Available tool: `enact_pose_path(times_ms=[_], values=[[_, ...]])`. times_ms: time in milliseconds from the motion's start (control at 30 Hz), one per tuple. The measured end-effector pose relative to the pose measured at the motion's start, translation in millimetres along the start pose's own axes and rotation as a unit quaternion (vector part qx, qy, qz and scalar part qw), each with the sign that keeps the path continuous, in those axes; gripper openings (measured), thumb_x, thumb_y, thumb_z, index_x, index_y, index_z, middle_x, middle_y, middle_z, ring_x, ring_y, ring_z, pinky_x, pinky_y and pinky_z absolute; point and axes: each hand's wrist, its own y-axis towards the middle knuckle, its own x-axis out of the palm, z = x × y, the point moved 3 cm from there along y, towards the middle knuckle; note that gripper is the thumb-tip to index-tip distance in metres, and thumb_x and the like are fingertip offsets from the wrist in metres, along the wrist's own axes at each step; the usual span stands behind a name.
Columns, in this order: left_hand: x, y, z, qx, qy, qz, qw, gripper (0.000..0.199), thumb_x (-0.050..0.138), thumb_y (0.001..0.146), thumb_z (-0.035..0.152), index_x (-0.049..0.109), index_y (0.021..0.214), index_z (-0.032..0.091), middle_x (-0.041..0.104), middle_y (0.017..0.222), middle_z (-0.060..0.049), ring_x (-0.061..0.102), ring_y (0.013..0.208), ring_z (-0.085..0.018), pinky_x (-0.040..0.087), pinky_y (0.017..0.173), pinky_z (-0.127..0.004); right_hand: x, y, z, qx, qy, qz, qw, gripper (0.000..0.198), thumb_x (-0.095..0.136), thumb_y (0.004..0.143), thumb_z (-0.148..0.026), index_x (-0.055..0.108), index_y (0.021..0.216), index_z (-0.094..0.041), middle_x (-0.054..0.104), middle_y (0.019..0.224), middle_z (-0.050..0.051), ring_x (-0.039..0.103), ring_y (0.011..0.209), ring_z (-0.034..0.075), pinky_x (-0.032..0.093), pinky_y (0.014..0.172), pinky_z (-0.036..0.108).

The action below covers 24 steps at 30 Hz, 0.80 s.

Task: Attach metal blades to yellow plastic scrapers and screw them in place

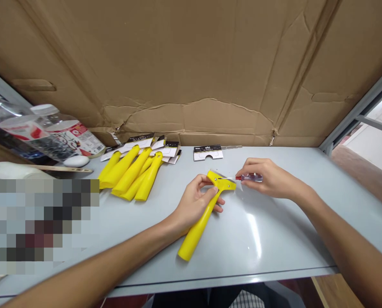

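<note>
A yellow scraper point(200, 226) with a long handle lies slanted over the table, its wide head with small screws pointing away from me. My left hand point(195, 199) is closed around its neck, thumb on top and fingertips showing on the far side. In my right hand point(264, 177) is a screwdriver point(251, 177) with a clear reddish handle, held level between thumb and fingers. The screwdriver's thin shaft points left across the scraper's head, its tip close to the left screw. Whether the tip sits in the screw I cannot tell.
Several yellow scrapers point(131, 173) with card sleeves lie piled at the left. One black-and-white card sleeve point(208, 153) rests at the back. Plastic bottles point(72, 134) lean at the far left. Behind the table point(284, 239) stands a cardboard wall point(191, 64). The lower left is pixelated.
</note>
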Motion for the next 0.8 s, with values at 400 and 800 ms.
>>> enact_pose_path(times_ms=[400, 800], values=[[0.7, -1.1, 1.2, -0.003, 0.004, -0.006, 1.000, 0.035, 0.077, 0.092, 0.038, 0.053, 0.105, 0.017, 0.066, 0.130, -0.016, 0.078, 0.070, -0.018, 0.065, 0.058, -0.033, 2.3, -0.4, -0.7, -0.011, -0.012, 0.026, 1.000, 0.023, 0.065, 0.103, -0.032, 0.082, 0.118, -0.026, 0.072, 0.108, 0.006, 0.069, 0.090, 0.018, 0.055, 0.083, 0.036], [0.1, -3.2, 0.4, -0.004, 0.008, -0.001, 1.000, 0.036, 0.078, 0.093, 0.040, 0.054, 0.109, 0.018, 0.075, 0.096, -0.007, 0.075, 0.065, -0.018, 0.063, 0.060, -0.034, 5.6, -3.2, -2.4, -0.030, -0.066, 0.045, 0.996, 0.023, 0.065, 0.104, -0.031, 0.082, 0.120, -0.028, 0.070, 0.108, 0.007, 0.067, 0.083, 0.018, 0.055, 0.078, 0.037]])
